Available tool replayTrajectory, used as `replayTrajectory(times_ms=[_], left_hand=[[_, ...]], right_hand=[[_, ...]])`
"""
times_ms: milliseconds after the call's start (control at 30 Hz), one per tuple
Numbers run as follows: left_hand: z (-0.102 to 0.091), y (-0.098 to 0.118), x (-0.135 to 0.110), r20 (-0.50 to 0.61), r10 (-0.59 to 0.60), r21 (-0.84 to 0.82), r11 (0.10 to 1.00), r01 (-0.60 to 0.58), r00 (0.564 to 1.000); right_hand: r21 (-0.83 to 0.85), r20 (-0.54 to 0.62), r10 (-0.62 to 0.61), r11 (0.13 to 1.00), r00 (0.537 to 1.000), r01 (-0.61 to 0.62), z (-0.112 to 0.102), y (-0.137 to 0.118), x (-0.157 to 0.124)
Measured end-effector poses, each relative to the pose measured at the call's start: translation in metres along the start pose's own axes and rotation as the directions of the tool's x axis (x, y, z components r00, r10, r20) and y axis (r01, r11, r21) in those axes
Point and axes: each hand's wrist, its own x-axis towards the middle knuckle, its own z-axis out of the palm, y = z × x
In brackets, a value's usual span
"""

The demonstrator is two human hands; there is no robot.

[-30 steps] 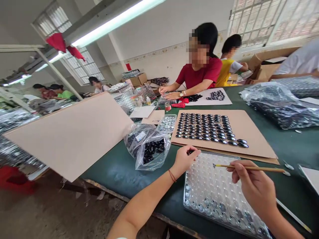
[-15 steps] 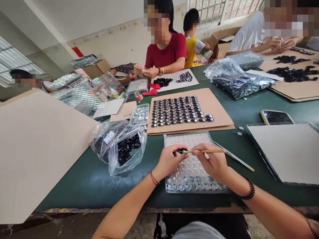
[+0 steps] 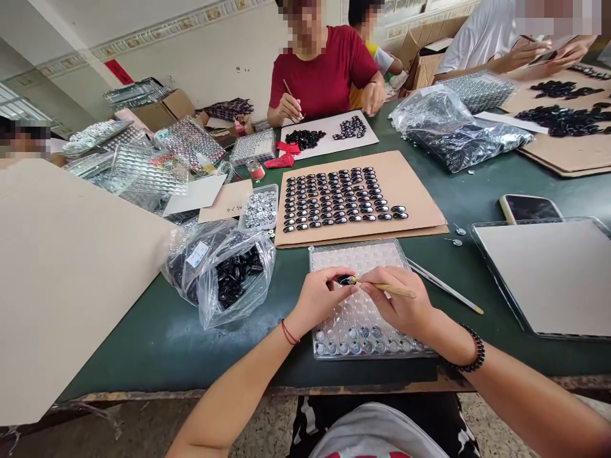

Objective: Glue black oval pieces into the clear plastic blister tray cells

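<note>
A second ago my hands were apart, the brush held off to the right. Now they meet over the blister tray [image 3: 367, 256], which lies at the front edge of the tabletop [image 3: 472, 191], about midway along it. My left hand [image 3: 317, 299] has its grip pinched on a black oval stone [image 3: 344, 278] between thumb and fingertips, just above the tray's far half. My right hand [image 3: 401, 308] pinches the brush [image 3: 396, 291] like a pen, and the tip now sits against the stone. Since half a second ago the handle has dipped a little toward the right. I judge the work on this one piece to be under way rather than being set up.

The stone is small, dark and glossy. The brush is a thin, pale wooden stick with a fine tip. The tray is clear moulded plastic, covered in round domed pockets that catch the light. The pockets nearest me seem to hold small silvery pieces.

Beyond the tray lies a flat brown cardboard sheet [image 3: 415, 184], matt, with neat rows of stones [image 3: 334, 198] of the same shiny kind. Toward the left edge slumps a crinkled clear plastic bag [image 3: 224, 273] with more of them loose inside
</note>
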Motion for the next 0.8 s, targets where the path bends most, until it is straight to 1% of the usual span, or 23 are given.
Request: replayTrajectory(times_ms=[233, 367, 467, 533, 567, 600, 633, 667, 700, 733, 767, 800], left_hand=[[0.001, 0.000, -0.001, 0.003, 0.000, -0.036, 0.999, 0.000, 1.000], [0.002, 0.000, 0.000, -0.016, -0.014, -0.052, 0.999, 0.013, 1.000], [0.002, -0.001, 0.001, -0.027, -0.022, -0.079, 0.997, 0.020, 0.999], [0.001, -0.001, 0.001, -0.014, -0.027, -0.113, 0.993, 0.025, 1.000], [0.001, 0.000, 0.001, -0.005, -0.031, -0.131, 0.991, 0.030, 1.000], [0.000, 0.001, 0.000, 0.007, -0.036, -0.146, 0.989, 0.037, 0.999], [0.001, 0.002, -0.001, 0.022, -0.044, -0.157, 0.986, 0.047, 0.999], [0.001, 0.003, -0.003, 0.037, -0.048, -0.160, 0.986, 0.053, 0.998], [0.001, 0.004, -0.004, 0.049, -0.046, -0.158, 0.986, 0.053, 0.998], [0.002, 0.005, -0.005, 0.053, -0.041, -0.151, 0.987, 0.048, 0.998], [0.002, 0.005, -0.006, 0.053, -0.037, -0.142, 0.989, 0.044, 0.998], [0.002, 0.005, -0.006, 0.046, -0.036, -0.134, 0.990, 0.042, 0.998]], right_hand=[[-0.019, 0.017, 0.017, 1.000, 1.000, -0.017, 0.000, -0.001, 0.000], [-0.030, 0.059, 0.021, 0.999, 0.998, -0.019, 0.002, 0.000, -0.001], [-0.008, 0.087, 0.023, 1.000, 0.996, -0.023, 0.004, 0.000, -0.003], [0.060, 0.095, 0.087, 0.994, 0.992, -0.093, 0.004, 0.000, -0.003], [0.130, 0.100, 0.157, 0.977, 0.983, -0.170, 0.003, 0.001, -0.002], [0.230, 0.112, 0.250, 0.935, 0.962, -0.270, 0.002, 0.002, 0.000], [0.348, 0.135, 0.352, 0.858, 0.926, -0.377, 0.001, 0.003, 0.002], [0.470, 0.170, 0.444, 0.749, 0.880, -0.468, 0.000, 0.004, 0.005], [0.576, 0.212, 0.513, 0.622, 0.832, -0.530, -0.001, 0.005, 0.007], [0.655, 0.256, 0.556, 0.502, 0.791, -0.565, -0.002, 0.006, 0.010], [0.706, 0.289, 0.580, 0.408, 0.761, -0.579, -0.002, 0.007, 0.012], [0.729, 0.311, 0.593, 0.353, 0.743, -0.587, -0.003, 0.008, 0.014]])
